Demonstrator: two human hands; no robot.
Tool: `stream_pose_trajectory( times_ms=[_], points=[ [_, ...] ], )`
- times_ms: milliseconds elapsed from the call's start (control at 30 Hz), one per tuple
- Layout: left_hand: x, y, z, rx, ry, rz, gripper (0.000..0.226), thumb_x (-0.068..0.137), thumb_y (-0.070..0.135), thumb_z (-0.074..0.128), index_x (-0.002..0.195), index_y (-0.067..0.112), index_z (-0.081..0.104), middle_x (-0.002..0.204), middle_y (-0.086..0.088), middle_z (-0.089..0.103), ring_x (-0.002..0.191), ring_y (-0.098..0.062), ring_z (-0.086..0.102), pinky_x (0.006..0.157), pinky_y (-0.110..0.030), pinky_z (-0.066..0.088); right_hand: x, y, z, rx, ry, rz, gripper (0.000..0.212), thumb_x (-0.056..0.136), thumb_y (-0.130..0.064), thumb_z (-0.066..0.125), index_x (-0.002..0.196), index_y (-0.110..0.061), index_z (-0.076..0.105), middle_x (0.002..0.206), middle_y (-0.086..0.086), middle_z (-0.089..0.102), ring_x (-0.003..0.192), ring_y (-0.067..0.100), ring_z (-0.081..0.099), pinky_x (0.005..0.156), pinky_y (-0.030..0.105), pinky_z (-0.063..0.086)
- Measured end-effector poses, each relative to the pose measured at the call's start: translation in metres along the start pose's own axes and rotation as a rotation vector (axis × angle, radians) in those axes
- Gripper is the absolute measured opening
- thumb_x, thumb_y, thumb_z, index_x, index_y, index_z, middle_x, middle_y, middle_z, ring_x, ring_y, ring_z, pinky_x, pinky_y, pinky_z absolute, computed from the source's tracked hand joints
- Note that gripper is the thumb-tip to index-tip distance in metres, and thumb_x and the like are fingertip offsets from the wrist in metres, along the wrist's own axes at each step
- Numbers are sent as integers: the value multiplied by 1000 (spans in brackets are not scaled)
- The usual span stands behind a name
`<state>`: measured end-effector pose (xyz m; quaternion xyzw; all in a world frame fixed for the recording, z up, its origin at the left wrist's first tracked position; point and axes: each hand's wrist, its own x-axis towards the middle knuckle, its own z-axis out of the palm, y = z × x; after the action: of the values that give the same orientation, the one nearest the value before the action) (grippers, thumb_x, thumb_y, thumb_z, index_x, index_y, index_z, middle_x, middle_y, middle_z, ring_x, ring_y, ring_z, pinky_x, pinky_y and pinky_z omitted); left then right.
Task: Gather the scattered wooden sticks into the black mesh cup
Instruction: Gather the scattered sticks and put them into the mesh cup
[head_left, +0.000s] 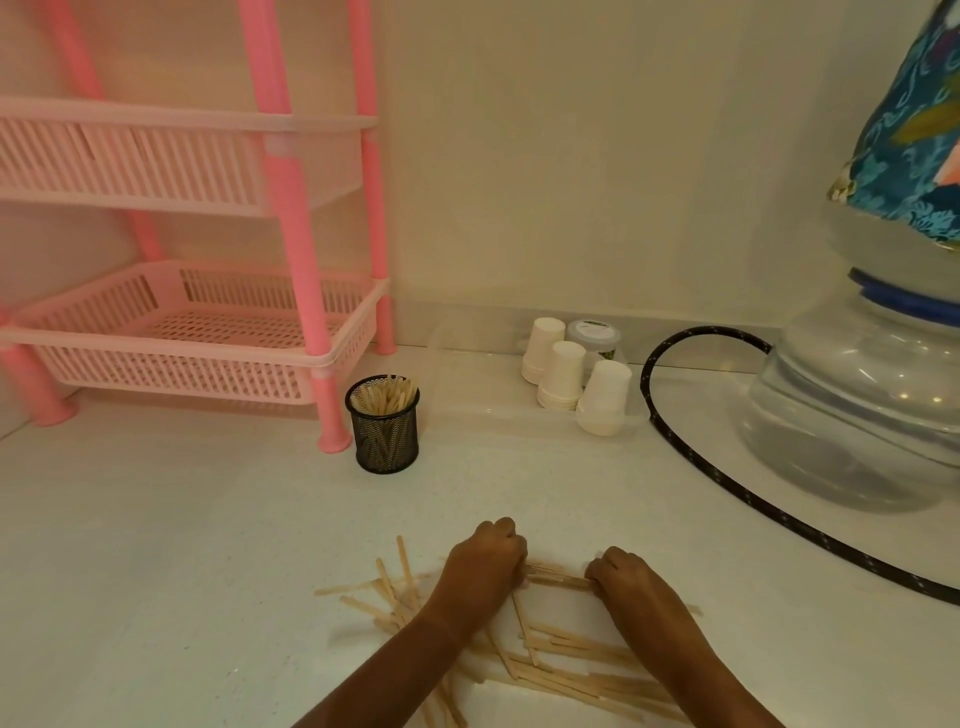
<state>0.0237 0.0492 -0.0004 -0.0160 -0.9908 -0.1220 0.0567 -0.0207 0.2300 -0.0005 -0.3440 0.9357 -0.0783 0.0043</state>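
Sticks of flat pale wood (571, 654) lie scattered across the near part of the white speckled desk (182, 545), crossing one another under and between the two forearms. The left hand (485, 564) and the right hand (623, 577) sit knuckles-up side by side. Each has its fingers curled round one end of a small bundle of sticks (558, 576) that spans the gap between them, low over the desk. Farther off and to the left, the round black mesh cup (385, 426) stands upright, well apart from the hands, with a number of sticks already standing in it. Just left of the cup is a leg of the pink plastic shelf rack (291, 208). To the far right are upturned white paper cups (561, 376), a black braided cable (646, 376) and a large clear water bottle (857, 405)
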Motion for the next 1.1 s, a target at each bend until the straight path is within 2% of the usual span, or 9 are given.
stream_pose_trajectory(
  times_ms=[100, 200, 300, 533, 667, 733, 800, 900, 1100],
  points=[
    [2, 5, -5, 97, 15, 4, 17, 86, 21, 58, 97, 8, 62, 106, -7, 60, 95, -18, 56, 76, -27, 49, 0, 4, -1, -15, 1, 3, 30, 96, -12, 35, 122, -21, 46, 117, -2, 54, 102, 11, 49, 77, 20, 37],
    [0, 12, -12, 244, -25, 40, 31, 33, 30, 89, 47, 23, 62, 54, 9, 61, 47, 0, 55, 37, -10, 42, 1, 10, -5, -47, 25, 6, 29, 94, -13, 36, 120, -23, 46, 111, -3, 57, 96, 11, 51, 70, 20, 32],
    [3, 14, -7, 382, 47, 23, 37, 18, 27, 87, 37, 23, 57, 39, 9, 53, 36, 1, 48, 30, -10, 33, 0, 18, -11, 61, 85, 39, 23, 94, -17, 37, 110, -27, 49, 102, -7, 59, 86, 8, 51, 70, 20, 38],
    [6, 7, -5, 448, 39, 182, 33, 27, 28, 89, 48, 26, 63, 46, 13, 57, 46, 2, 52, 40, -8, 38, 7, 19, -34, 479, 260, 97, 14, 93, -14, 49, 86, -21, 59, 71, -7, 61, 62, 6, 55, 59, 13, 40],
    [11, -1, -5, 312, 38, 158, 26, 45, 33, 88, 61, 27, 68, 60, 13, 64, 57, 3, 58, 48, -10, 46, 11, 13, -44, 799, 350, 139, 27, 89, -6, 54, 80, -30, 60, 75, -5, 70, 74, 5, 65, 62, 0, 42],
    [14, -5, -8, 153, 43, 102, 13, 83, 18, 64, 96, 17, 65, 95, 0, 67, 86, -11, 60, 72, -20, 49, 16, 10, -47, 922, 388, 169, 25, 88, -3, 54, 86, -26, 63, 75, -8, 70, 74, -2, 66, 65, -2, 43],
    [20, -7, -11, -17, 14, 18, 22, 96, 10, 37, 111, 8, 52, 110, -11, 60, 92, -19, 54, 76, -29, 40, 23, 8, -50, 1022, 405, 191, 23, 88, -2, 54, 88, -22, 66, 76, -7, 70, 77, 1, 66, 71, 5, 47],
    [27, -7, -25, -219, 93, -69, 20, 97, 13, 37, 106, 7, 54, 106, -12, 65, 88, -20, 57, 75, -31, 42, 33, 4, -57, 1200, 411, 194, 22, 88, 1, 52, 91, -16, 66, 78, 1, 71, 81, 14, 67, 77, 20, 51],
    [32, -22, -56, -754, 420, -182, 14, 94, 1, 43, 89, 4, 56, 83, -6, 67, 82, -19, 60, 72, -18, 45, 56, -16, -69, 1502, 426, 136, 15, 87, 2, 50, 94, -5, 63, 78, 7, 67, 66, 4, 68, 68, 11, 55]
  ],
)
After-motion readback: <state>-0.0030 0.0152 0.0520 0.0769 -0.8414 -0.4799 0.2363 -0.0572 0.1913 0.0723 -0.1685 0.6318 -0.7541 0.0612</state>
